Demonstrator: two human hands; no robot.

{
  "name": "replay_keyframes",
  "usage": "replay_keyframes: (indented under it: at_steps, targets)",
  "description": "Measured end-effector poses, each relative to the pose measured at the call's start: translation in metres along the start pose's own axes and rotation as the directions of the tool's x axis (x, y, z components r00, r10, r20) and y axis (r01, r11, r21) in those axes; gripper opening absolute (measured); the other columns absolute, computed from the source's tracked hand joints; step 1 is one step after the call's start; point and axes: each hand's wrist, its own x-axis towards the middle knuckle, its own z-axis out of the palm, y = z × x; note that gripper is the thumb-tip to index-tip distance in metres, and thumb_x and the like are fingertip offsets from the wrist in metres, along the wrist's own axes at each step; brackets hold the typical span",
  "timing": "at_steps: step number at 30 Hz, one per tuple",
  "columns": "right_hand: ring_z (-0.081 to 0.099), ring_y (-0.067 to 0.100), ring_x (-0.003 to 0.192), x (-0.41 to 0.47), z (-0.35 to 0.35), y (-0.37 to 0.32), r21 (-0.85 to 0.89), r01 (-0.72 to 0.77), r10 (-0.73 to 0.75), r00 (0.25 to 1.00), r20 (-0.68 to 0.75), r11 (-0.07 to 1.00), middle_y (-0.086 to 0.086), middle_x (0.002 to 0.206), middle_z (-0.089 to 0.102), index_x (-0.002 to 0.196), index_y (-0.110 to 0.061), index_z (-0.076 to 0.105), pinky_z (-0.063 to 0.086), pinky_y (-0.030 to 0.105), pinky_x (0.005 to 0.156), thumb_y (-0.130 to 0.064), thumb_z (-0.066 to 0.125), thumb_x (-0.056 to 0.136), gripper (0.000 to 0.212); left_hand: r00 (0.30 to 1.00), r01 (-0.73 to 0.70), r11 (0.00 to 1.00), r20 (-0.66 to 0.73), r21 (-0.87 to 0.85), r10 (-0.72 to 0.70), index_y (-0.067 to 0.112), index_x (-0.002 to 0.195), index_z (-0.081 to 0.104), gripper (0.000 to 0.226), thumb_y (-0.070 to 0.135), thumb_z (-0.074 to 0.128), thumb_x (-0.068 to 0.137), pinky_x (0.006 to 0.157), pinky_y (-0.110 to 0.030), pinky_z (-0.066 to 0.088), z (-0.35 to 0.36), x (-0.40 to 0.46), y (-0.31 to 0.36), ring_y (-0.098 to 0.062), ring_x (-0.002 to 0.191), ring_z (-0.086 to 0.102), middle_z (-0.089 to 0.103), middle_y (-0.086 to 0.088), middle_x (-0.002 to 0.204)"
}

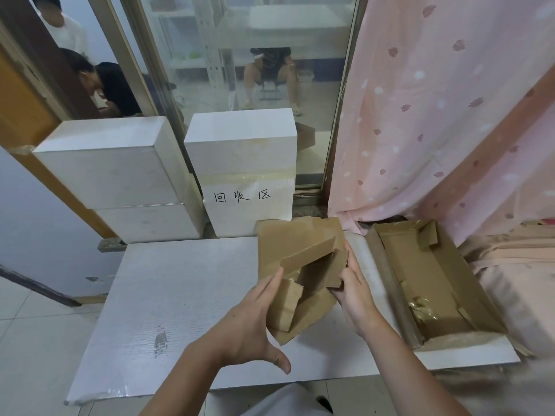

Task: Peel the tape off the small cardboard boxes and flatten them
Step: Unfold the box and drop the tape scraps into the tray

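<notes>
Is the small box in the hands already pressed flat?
No: the small box, held by the left hand and right hand, has walls standing.

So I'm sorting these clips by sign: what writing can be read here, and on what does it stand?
"回收区": handwritten in black on a white sheet taped to the front of the right white box.
No other writing shows: none on the cardboard box in the hands, the open box, or the left white boxes.
</notes>
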Motion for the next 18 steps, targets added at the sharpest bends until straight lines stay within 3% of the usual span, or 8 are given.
replay_keyframes:
  at_steps: [4,7,9,11,13,18]
  targets:
    - [0.055,0.014,0.131,0.0,-0.001,0.001,0.068,-0.014,0.013,1.0,0.011,0.998,-0.016,0.149,0.051,0.149,-0.062,0.028,0.044,0.054,0.112,-0.017,0.032,0.101,0.065,0.996,-0.055,0.991,-0.057,0.124,0.062,0.052,0.155,-0.024,0.126,0.036,0.081,0.088,0.114,-0.025,0.04,0.004,0.003,-0.005,-0.002,0.15,0.023,-0.005,0.03,0.167]
    - [0.044,0.01,0.141,-0.007,0.002,-0.005,0.05,-0.022,0.02,0.999,0.036,0.999,-0.026,0.154,0.04,0.128,-0.083,0.027,0.036,0.051,0.118,-0.049,0.057,0.09,0.06,0.989,-0.076,0.99,-0.119,0.12,0.09,0.053,0.156,-0.02,0.11,0.024,0.068,0.097,0.116,-0.021,0.035,0.006,0.005,-0.011,-0.002,0.153,0.02,0.001,0.03,0.168]
    - [0.031,0.002,0.148,-0.011,0.0,-0.006,0.0,0.012,-0.012,0.996,0.089,1.0,-0.032,0.159,0.026,0.133,-0.083,0.018,0.028,0.049,0.123,-0.073,0.066,0.079,0.072,0.985,-0.085,0.993,-0.144,0.086,0.097,0.052,0.158,-0.017,0.105,0.025,0.066,0.1,0.117,-0.02,0.033,0.004,0.005,-0.012,0.003,0.152,0.019,0.003,0.033,0.167]
    - [0.019,-0.001,0.151,-0.014,-0.002,-0.006,-0.069,0.082,-0.069,0.984,0.165,0.994,-0.036,0.161,0.015,0.145,-0.073,0.007,0.021,0.051,0.125,-0.082,0.064,0.074,0.092,0.983,-0.08,0.997,-0.166,0.021,0.083,0.053,0.159,-0.012,0.1,0.025,0.065,0.101,0.118,-0.022,0.033,0.0,0.007,-0.01,0.01,0.149,0.018,0.004,0.038,0.164]
    - [0.015,0.001,0.153,-0.016,-0.001,-0.009,-0.108,0.132,-0.104,0.968,0.23,0.985,-0.034,0.163,0.012,0.152,-0.063,0.001,0.02,0.054,0.125,-0.083,0.07,0.065,0.113,0.978,-0.074,0.996,-0.197,-0.053,0.063,0.052,0.161,-0.006,0.095,0.025,0.064,0.102,0.118,-0.022,0.032,-0.003,0.008,-0.008,0.011,0.149,0.019,0.008,0.039,0.164]
    - [0.034,0.005,0.147,-0.017,-0.004,-0.014,-0.134,0.141,-0.096,0.95,0.297,0.981,-0.023,0.163,0.024,0.154,-0.058,-0.006,0.035,0.05,0.119,-0.061,0.095,0.043,0.15,0.961,-0.049,0.97,-0.277,-0.239,-0.019,0.048,0.162,0.014,0.082,0.028,0.066,0.101,0.112,-0.015,0.035,-0.008,0.011,-0.003,0.014,0.143,0.032,0.027,0.044,0.155]
